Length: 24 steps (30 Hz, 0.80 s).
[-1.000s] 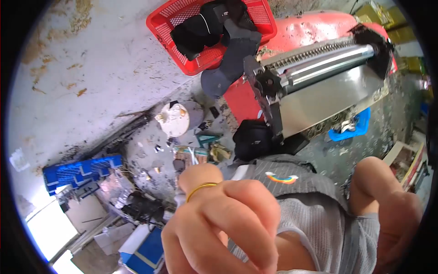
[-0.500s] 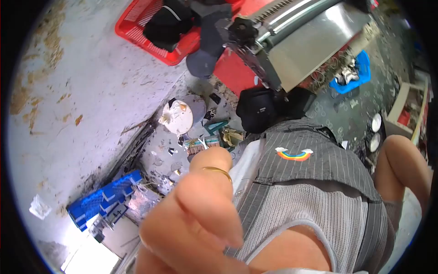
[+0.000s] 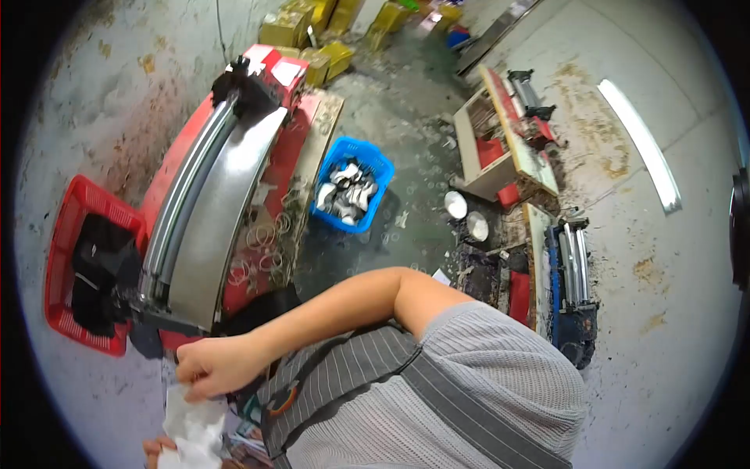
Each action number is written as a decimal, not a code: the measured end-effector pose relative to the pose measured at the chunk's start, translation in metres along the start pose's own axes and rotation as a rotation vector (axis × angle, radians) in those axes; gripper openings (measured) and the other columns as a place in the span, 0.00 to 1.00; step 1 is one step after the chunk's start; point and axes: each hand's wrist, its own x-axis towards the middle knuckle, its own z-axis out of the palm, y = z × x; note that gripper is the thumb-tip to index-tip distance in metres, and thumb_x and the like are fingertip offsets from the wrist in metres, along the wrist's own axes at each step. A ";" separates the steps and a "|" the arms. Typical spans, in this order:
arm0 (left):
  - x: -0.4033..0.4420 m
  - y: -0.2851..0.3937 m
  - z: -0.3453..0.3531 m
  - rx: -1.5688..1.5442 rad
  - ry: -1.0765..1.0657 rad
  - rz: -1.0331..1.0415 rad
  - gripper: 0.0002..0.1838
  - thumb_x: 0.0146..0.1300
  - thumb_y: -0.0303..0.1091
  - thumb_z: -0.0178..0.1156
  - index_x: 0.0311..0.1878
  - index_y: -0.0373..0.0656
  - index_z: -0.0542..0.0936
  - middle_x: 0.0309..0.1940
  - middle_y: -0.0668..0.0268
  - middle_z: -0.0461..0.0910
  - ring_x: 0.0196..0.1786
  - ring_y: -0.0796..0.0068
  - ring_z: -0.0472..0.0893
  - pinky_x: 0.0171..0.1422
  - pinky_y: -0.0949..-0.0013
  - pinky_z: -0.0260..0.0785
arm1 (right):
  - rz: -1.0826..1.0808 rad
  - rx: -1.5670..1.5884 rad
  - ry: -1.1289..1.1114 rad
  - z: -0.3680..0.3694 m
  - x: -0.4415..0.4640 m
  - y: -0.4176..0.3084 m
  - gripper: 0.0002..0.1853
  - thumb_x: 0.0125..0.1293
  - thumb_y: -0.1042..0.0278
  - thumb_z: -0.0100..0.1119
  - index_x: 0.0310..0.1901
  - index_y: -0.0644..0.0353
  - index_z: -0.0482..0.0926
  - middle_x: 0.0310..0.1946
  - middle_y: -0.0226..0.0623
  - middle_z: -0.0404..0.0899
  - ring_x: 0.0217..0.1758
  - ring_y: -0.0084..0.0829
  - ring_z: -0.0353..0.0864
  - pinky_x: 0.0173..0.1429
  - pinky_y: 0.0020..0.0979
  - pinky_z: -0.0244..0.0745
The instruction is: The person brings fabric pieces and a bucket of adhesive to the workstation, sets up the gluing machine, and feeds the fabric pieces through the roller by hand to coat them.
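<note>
My right hand (image 3: 219,366) is at the lower left, its fingers closed on the upper part of a crumpled white sheet (image 3: 191,426), paper or thin cloth. Below it, at the bottom edge, a few fingers of my left hand (image 3: 158,449) wrap round the sheet's left side; the rest of that hand is hidden. My right arm reaches across a striped grey apron (image 3: 344,375). Just above the right hand stands a red machine with a long metal roller (image 3: 191,184) and a steel plate (image 3: 226,211).
A red basket (image 3: 58,273) with dark cloth items stands at the left. On the floor is a blue basket (image 3: 383,168) of white and dark pieces. Smaller roller machines (image 3: 576,262) stand on benches at the right. Yellow packages (image 3: 285,30) lie at the back.
The view has swung right. My left hand, earlier large before the camera, is now low at the left edge. My right hand has come across, and a white sheet is between both hands.
</note>
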 end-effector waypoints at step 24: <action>-0.389 -0.018 0.015 0.120 0.686 -1.270 0.13 0.61 0.34 0.56 0.44 0.40 0.67 0.31 0.61 0.75 0.27 0.74 0.77 0.25 0.69 0.71 | 0.338 -0.410 -1.114 0.068 -0.155 0.215 0.26 0.58 0.46 0.56 0.46 0.63 0.74 0.39 0.53 0.77 0.45 0.50 0.75 0.48 0.41 0.69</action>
